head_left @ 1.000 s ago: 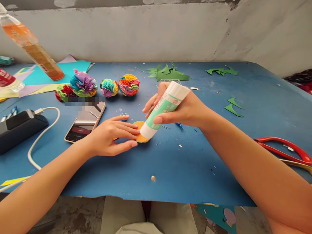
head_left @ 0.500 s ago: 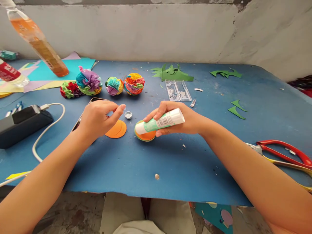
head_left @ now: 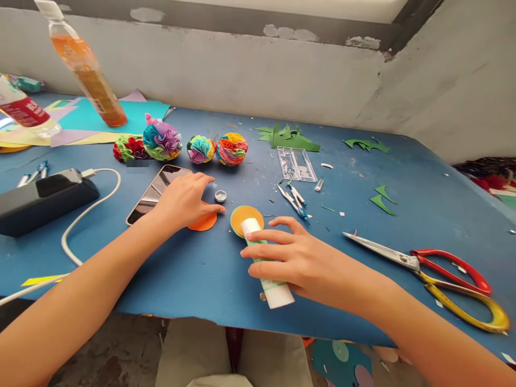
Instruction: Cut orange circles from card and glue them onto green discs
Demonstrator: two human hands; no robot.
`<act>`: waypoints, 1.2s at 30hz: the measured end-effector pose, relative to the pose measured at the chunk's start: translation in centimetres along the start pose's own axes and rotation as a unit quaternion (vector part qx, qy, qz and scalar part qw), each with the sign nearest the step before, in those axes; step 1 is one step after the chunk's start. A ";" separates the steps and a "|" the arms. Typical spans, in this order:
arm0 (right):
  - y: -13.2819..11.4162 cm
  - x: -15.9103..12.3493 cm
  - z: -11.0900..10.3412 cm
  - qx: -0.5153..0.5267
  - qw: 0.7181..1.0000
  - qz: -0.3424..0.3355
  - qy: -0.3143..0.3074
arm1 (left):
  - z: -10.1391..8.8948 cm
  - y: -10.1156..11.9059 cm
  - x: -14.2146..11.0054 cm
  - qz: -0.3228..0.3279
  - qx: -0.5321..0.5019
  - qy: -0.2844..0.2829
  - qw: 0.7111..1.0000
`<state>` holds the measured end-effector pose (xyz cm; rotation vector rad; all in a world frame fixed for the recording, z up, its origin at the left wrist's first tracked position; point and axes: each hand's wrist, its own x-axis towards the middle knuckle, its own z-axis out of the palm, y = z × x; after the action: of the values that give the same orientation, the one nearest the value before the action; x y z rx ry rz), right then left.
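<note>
My left hand reaches over a stack of orange paper circles, its thumb and forefinger apart. The thumb is at the stack's right edge; whether it touches is unclear. My right hand lies with its fingers stretched and spread across a white and green glue stick. The thumb is hidden. The glue stick's far end overlaps a round paper piece, orange on top with a green rim. A small round cap sits between the two paper pieces.
Scissors lie at the right. Behind are compasses, a clear plastic case, green scraps and ruffled paper balls. A phone, a black charger with a white cable and bottles stand left.
My right hand has turned the glue stick toward the table's front edge, and its fingers have spread. My left hand left the round piece, drew back folded, then opened over the orange circles.
</note>
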<state>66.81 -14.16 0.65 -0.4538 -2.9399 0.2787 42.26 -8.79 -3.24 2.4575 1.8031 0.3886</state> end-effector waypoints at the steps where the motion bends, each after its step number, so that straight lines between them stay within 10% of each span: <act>1: 0.1 0.3 -0.3 -0.010 1.000 0.005 -0.003 | 0.1 0.0 0.1 0.002 0.000 -0.003 1.000; 6: 1.4 1.4 -0.9 0.054 0.985 0.082 0.143 | 0.9 0.1 0.4 0.024 -0.031 0.004 0.999; 11: 3.0 1.6 0.5 0.199 0.905 0.182 0.330 | 1.6 0.3 0.5 0.046 -0.103 0.022 0.993; 16: 3.3 1.3 1.7 0.303 0.859 0.235 0.338 | 1.9 0.4 0.2 0.080 -0.198 0.047 0.976; 23: 3.4 1.6 2.3 0.345 0.868 0.223 0.280 | 1.3 1.1 -0.4 0.071 -0.270 0.104 0.955; 29: 6.2 1.0 1.9 0.354 0.805 0.285 0.383 | 1.1 1.4 -0.6 0.086 -0.297 0.122 0.943; 36: 8.3 0.5 2.3 0.320 0.837 0.330 0.297 | 1.0 1.3 -0.5 0.078 -0.298 0.091 0.947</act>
<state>68.28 -6.61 -3.20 -1.1613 -1.8409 0.9529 43.55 -9.61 -4.07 2.1739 1.2777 1.0305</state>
